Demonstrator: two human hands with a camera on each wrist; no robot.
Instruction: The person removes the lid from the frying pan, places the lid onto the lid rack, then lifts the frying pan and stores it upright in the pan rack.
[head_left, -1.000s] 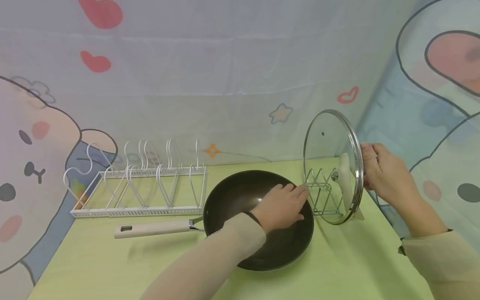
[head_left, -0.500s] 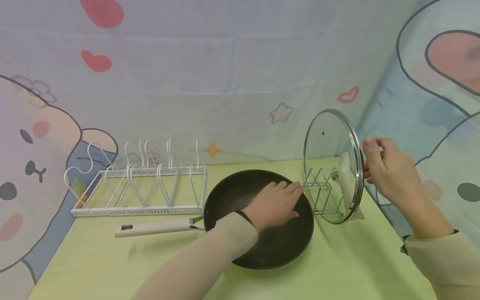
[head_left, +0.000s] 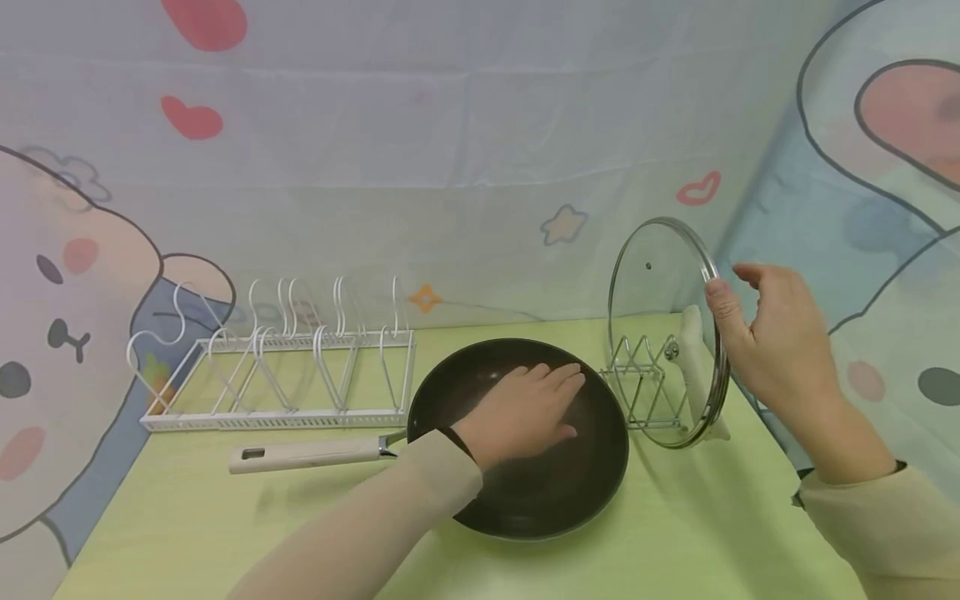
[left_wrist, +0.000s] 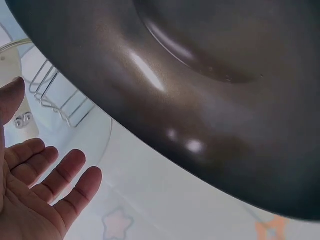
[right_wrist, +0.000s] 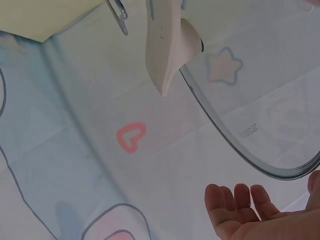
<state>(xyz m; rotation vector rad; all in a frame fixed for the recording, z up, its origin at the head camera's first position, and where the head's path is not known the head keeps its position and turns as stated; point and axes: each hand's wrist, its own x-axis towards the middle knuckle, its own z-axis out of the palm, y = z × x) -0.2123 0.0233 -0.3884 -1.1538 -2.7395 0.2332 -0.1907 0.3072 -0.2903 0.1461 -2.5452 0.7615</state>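
Note:
A dark frying pan (head_left: pixel 540 500) lies on the table, its cream handle (head_left: pixel 315 454) pointing left. Over the pan's interior, my left hand (head_left: pixel 521 412) is held palm down with fingers extended; the left wrist view shows nothing in it. To the right, a glass lid (head_left: pixel 652 287) with a steel rim stands upright in a small wire rack (head_left: pixel 647 367). The lid's cream handle (right_wrist: pixel 162 50) faces right. My right hand (head_left: pixel 787 342) is beside the lid's right rim, fingers loosely bent and holding nothing. In the right wrist view its fingers are apart from the rim.
A white wire rack (head_left: pixel 277 421) with upright curved dividers stands at the left back of the green table (head_left: pixel 180 525). Patterned cloth (head_left: pixel 450 183) hangs behind the table and along both sides.
My left hand has drawn left, away from the small rack and over the pan. My right hand has let go of the lid and its fingers have spread. The lid stays upright.

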